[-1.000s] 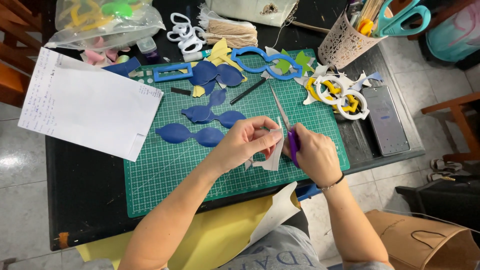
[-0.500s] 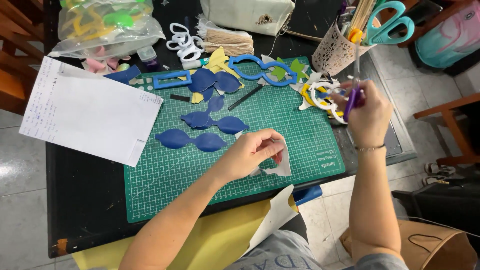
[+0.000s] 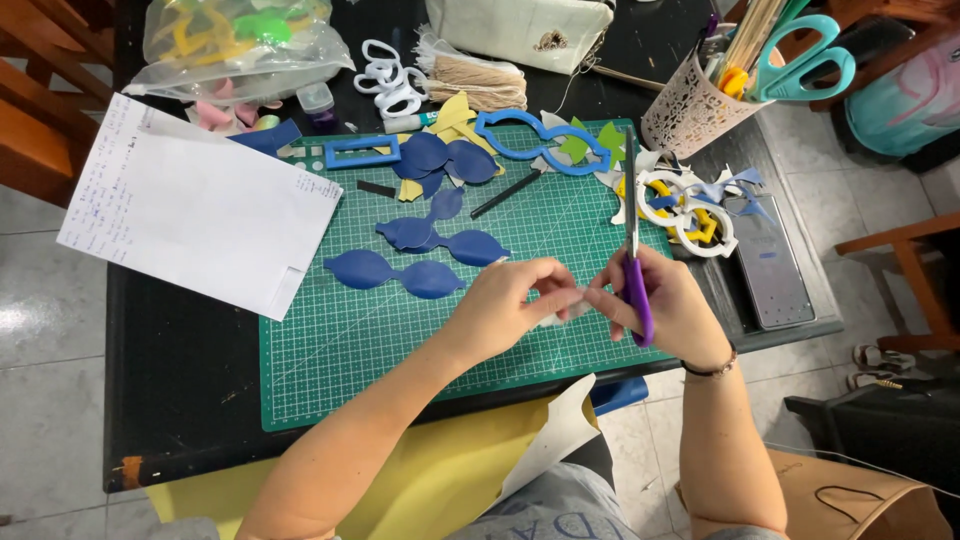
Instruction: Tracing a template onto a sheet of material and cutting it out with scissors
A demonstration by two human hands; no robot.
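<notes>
— How were the hands set?
— Both met over the green cutting mat (image 3: 400, 330). The left hand (image 3: 505, 305) had its fingers pinched shut on a small pale scrap (image 3: 562, 312); the right hand (image 3: 665, 305) gripped purple-handled scissors (image 3: 633, 250), blades pointing away.
— Anything unclear?
— The scrap (mostly hidden between the fingers) was hard to make out

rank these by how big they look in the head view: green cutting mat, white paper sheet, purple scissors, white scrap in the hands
1. green cutting mat
2. white paper sheet
3. purple scissors
4. white scrap, mostly hidden by the hands, so its full size is unsure
</notes>
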